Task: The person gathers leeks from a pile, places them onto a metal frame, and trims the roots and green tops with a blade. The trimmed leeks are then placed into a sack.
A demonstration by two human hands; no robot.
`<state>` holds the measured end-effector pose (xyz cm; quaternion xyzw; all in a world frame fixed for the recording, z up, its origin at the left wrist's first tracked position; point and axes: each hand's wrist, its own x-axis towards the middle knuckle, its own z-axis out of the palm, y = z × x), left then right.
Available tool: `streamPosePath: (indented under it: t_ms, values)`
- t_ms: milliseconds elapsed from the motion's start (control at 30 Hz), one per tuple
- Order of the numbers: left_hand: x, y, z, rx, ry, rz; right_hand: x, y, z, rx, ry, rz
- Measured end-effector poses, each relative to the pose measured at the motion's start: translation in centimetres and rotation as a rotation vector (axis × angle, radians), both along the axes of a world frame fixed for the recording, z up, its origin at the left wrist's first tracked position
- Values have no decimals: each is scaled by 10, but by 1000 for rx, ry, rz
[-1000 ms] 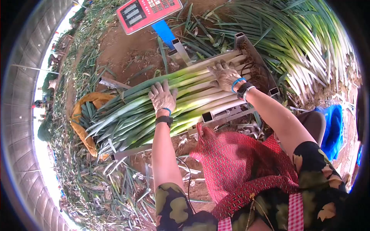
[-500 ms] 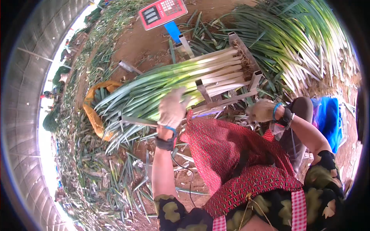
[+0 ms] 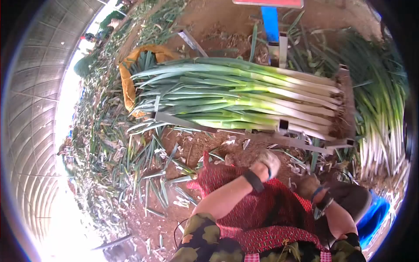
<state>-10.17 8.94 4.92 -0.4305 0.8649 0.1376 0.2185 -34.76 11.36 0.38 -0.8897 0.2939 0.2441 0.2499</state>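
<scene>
A thick bundle of leeks [image 3: 244,94] lies across a metal frame [image 3: 248,136], green tops to the left and white rooted ends to the right. Both my hands are off it, drawn back near my lap. My gloved left hand [image 3: 269,160], with a black wristband, hovers over the soil just below the frame's front rail. Its fingers are curled and I see nothing in it. My right hand [image 3: 307,185], wearing a blue bracelet and a dark band, sits lower in shadow beside my knee. Its fingers are hard to make out.
A red scale [image 3: 268,2] on a blue post [image 3: 270,19] stands behind the frame. An orange-yellow sack [image 3: 126,83] lies under the leaf tips. A big pile of leeks [image 3: 384,122] fills the right. Leaf trimmings litter the soil on the left. A red patterned apron [image 3: 244,205] covers my lap.
Both hands have come off the leek bundle and drawn back to my lap. The view has swung, so the bundle now lies across the top.
</scene>
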Motion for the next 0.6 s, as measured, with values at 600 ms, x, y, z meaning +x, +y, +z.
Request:
streamPosePath:
  t_ms: [600]
  values:
    - [-20, 41, -35, 485, 277, 348, 28, 25, 9, 563, -322, -166]
